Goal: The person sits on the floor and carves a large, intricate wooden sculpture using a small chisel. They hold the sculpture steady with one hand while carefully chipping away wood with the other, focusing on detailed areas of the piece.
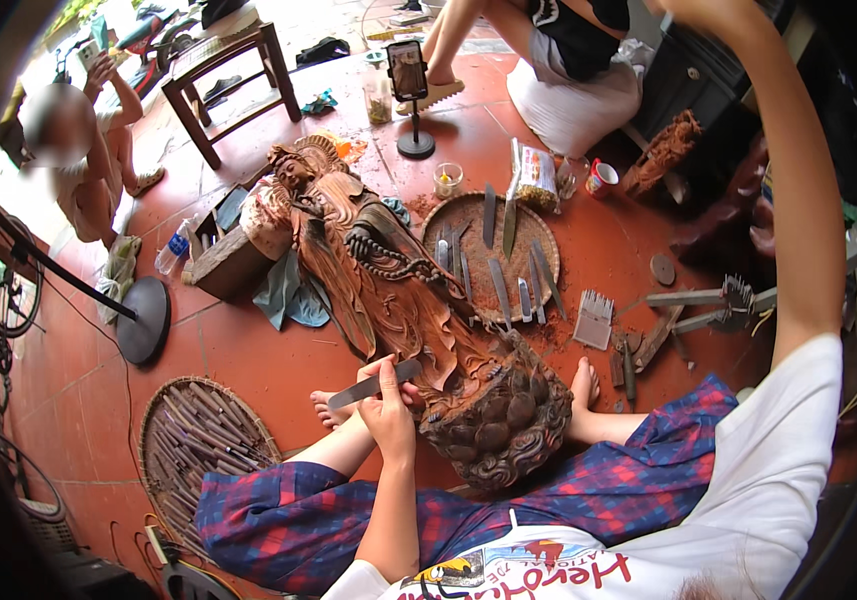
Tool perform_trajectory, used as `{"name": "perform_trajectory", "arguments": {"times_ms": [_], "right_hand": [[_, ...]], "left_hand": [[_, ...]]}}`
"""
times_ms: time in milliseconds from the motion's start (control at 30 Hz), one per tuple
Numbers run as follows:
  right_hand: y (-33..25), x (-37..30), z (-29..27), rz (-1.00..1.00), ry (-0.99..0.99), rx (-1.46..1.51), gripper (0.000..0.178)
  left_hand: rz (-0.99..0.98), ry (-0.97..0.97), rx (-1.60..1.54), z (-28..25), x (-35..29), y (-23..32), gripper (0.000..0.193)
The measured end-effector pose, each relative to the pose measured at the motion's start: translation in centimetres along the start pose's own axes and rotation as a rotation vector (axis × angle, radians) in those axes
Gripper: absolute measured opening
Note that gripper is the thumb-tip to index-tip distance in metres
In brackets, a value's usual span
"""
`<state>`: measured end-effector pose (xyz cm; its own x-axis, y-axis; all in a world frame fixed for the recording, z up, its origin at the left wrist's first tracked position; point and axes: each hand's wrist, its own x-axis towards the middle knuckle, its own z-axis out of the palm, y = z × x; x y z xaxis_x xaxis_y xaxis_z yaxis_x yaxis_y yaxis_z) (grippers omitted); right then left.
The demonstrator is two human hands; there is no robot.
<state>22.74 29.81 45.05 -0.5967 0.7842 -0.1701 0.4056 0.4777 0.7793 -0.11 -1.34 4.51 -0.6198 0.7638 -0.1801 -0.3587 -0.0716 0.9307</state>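
Wooden statue [408, 320] propped across legs for carving; left hand [386, 400] fist-clamped round chisel [373, 384], blade toward 3 o'clock; right hand raised out of frame, grip unknowable

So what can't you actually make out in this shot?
- Right hand: head view, the raised arm runs off the top edge, so the hand is unseen.
- Chisel tip in the left hand: hidden against the carved wooden statue.
- Tools in the left woven tray: too small to tell apart.

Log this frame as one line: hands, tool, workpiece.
left hand: grips chisel, blade on statue | right hand: raised, out of frame | statue: lying on floor between legs | spare chisels: tray, basket
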Motion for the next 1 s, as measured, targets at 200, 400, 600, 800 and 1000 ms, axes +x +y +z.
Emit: {"name": "perform_trajectory", "arguments": {"times_ms": [200, 400, 600, 800, 1000], "right_hand": [[-17.7, -12.0, 8.1, -0.559, 0.131, 1.549, 0.044], [-33.7, -13.6, 4.1, 0.087, -0.156, 1.843, 0.062], [-40.6, -9.2, 3.2, -0.499, 0.690, 1.664, 0.054], [-44.0, -7.7, 1.8, -0.740, 0.730, 1.829, 0.020], [-47.6, -7.9, 1.3, -0.792, 0.655, 1.716, 0.019]], "left_hand": [[0.090, 0.012, 0.136, -1.9, -0.1, 0.8, 0.019], [0.474, -0.155, 0.417, 1.5, -1.8, -0.3, 0.016], [0.624, -0.168, 0.413, 0.8, -3.0, -2.3, 0.016], [0.250, -0.095, 0.179, -1.5, -4.8, -2.2, 0.011], [0.284, -0.012, 0.480, -2.8, -3.0, -3.6, 0.016]]}}
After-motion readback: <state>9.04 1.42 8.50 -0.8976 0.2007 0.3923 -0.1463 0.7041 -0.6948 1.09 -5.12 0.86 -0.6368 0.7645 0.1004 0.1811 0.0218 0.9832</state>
